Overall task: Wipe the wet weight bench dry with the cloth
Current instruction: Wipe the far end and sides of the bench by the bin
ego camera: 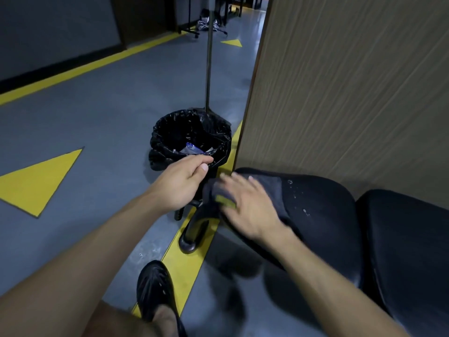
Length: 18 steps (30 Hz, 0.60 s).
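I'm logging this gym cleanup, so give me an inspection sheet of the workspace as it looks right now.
Surface: black weight bench, water droplets on the pad.
Job's things: dark cloth spread on the bench's near end.
Clutter: bin with black liner on the floor, wrapper inside.
Grippers: right hand flat on the cloth; left hand pinches its corner.
Cables: nothing seen.
Surroundings: grey floor with yellow markings, wooden panel behind the bench, thin pole.

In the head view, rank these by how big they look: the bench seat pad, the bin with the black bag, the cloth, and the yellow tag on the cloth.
Largest to smallest, as they appear:
1. bench seat pad
2. bin with the black bag, though it sits farther off, so its true size is unsure
3. cloth, partly under the right hand
4. yellow tag
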Tool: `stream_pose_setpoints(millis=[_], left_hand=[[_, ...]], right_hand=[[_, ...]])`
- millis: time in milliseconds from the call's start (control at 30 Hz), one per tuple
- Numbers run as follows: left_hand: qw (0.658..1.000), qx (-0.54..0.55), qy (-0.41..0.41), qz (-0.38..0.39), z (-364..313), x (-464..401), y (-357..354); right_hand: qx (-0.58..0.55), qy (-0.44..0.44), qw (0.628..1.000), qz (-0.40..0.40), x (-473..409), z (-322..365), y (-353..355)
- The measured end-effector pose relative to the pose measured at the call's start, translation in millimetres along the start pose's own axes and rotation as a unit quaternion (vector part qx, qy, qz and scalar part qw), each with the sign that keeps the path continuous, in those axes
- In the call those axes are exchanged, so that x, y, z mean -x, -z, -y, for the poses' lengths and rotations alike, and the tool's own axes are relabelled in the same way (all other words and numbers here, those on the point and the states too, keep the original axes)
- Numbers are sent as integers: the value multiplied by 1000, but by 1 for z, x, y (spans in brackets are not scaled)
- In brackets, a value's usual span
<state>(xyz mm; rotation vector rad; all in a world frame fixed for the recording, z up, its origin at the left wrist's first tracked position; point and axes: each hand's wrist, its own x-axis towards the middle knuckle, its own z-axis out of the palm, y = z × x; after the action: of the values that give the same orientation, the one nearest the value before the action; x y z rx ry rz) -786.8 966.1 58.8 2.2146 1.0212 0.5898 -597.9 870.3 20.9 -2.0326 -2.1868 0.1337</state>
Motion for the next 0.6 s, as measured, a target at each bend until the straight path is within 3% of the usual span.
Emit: stream_pose_setpoints(millis=[100,167,233,367,433,500,600], left_hand=[[1000,12,15,1,2,1,3],[1000,18,16,-2,5,1,5],[1000,17,13,-4,7,-4,5],[1000,4,6,-4,8,-22,5],[1000,10,11,-12,6,-31,4],[1000,13,14,-14,4,-35,1],[1000,0,-6,6,1,-36,-6]], right_hand=[[-69,-166,984,-15,-58,-36,13],[-76,-203,976,-18,-68,-42,11],[-38,-138,990,-17,-47,-19,1],[-9,82,997,6,21,28,-12],[-36,87,995,18,14,11,-5],[-64,6,998,-6,-17,-21,8],[-137,-230,963,-29,-58,-69,32]])
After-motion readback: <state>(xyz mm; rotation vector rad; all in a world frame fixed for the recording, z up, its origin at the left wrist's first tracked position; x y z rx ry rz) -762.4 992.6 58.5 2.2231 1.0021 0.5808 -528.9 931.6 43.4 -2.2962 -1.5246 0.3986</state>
